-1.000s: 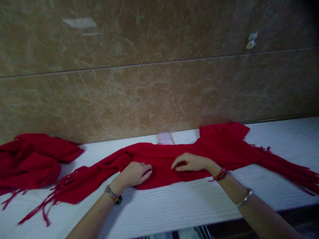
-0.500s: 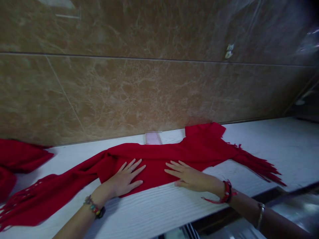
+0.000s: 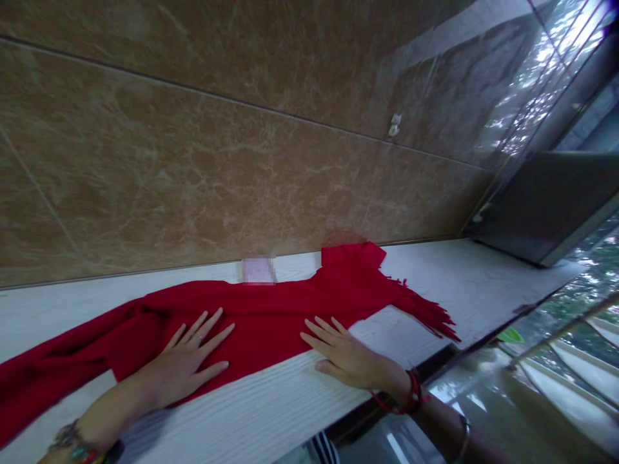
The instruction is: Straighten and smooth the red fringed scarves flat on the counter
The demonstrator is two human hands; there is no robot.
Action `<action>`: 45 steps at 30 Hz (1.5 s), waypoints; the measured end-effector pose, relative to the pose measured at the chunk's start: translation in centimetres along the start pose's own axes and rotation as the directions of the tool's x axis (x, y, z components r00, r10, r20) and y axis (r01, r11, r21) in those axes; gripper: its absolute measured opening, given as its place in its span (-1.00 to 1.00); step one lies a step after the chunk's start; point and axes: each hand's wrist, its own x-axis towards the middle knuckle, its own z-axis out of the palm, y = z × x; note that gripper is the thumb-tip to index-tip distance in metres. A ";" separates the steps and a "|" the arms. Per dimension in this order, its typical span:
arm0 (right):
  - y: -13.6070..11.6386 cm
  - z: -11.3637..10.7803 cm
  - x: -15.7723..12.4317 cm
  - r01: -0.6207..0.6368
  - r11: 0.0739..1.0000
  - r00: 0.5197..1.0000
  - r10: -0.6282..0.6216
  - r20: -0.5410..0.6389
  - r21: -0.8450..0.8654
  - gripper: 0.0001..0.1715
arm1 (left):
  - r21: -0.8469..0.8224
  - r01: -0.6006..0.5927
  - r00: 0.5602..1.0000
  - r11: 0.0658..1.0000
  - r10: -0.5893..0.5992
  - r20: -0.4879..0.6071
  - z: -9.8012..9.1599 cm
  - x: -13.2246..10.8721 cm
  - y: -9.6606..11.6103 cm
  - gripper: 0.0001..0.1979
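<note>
A red fringed scarf (image 3: 271, 316) lies spread along a white wood-grain surface (image 3: 271, 393), partly folded over itself. My left hand (image 3: 186, 361) rests flat on its left-middle part, fingers spread, with a ring on one finger and a beaded bracelet at the wrist. On the right-middle part lies my right hand (image 3: 341, 351), palm down, fingers apart; red cord and a metal bangle circle that arm. One folded corner of the scarf touches the wall at the back, and tassels trail to the right. The scarf's left end runs out of the picture.
Behind the surface rises a brown marbled tile wall (image 3: 232, 180). A small pale card (image 3: 258, 270), blurred out, stands between scarf and wall. At the far right is a dark grey box-like object (image 3: 546, 206). The surface's dark front edge (image 3: 430, 367) runs below my right arm.
The view has swung to the right, showing the dark box and window area. The second red cloth at the left has left the picture. My hands are slightly farther apart on the scarf.
</note>
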 end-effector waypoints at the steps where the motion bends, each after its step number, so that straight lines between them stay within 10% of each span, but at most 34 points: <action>1: 0.1 -0.1 0.0 0.008 1.000 1.000 -0.008 0.002 0.004 -0.36 | -0.001 0.002 1.000 1.000 -0.002 0.016 -0.1 0.0 0.0 -0.43; 12: -3.8 -1.6 8.8 0.257 0.966 0.962 -0.254 -0.099 0.027 -0.37 | -0.037 -0.028 0.999 0.999 0.029 0.040 -1.4 -0.6 1.2 -0.35; 16: -5.4 -0.2 11.3 0.350 0.936 0.932 -0.351 -0.092 -0.034 -0.31 | 0.068 0.068 0.991 0.995 -0.059 -0.120 -3.8 -3.3 -0.6 -0.34; 21: -5.2 1.2 11.8 0.377 0.926 0.924 -0.377 -0.073 -0.014 -0.38 | 0.138 0.362 0.879 0.922 -0.287 -0.381 -3.8 -10.9 -5.5 -0.31; 27: -4.9 1.5 11.8 0.367 0.928 0.930 -0.364 -0.061 0.063 -0.41 | 0.160 0.520 0.842 0.839 -0.471 -0.263 -2.0 -17.5 -11.2 -0.56; 34: -4.7 1.8 11.8 0.382 0.922 0.922 -0.376 -0.087 0.060 -0.42 | 0.297 0.602 0.787 0.741 -0.488 -0.377 -6.8 -19.7 -15.8 -0.55; 40: -4.6 2.0 11.9 0.386 0.920 0.920 -0.379 -0.097 0.066 -0.42 | 0.372 0.493 0.866 0.787 -0.485 -0.121 -7.1 -21.0 -16.7 -0.50; 45: -4.5 2.2 12.0 0.379 0.924 0.924 -0.374 -0.078 0.050 -0.42 | 0.403 0.603 0.797 0.688 -0.495 -0.347 -8.9 -21.7 -15.5 -0.50</action>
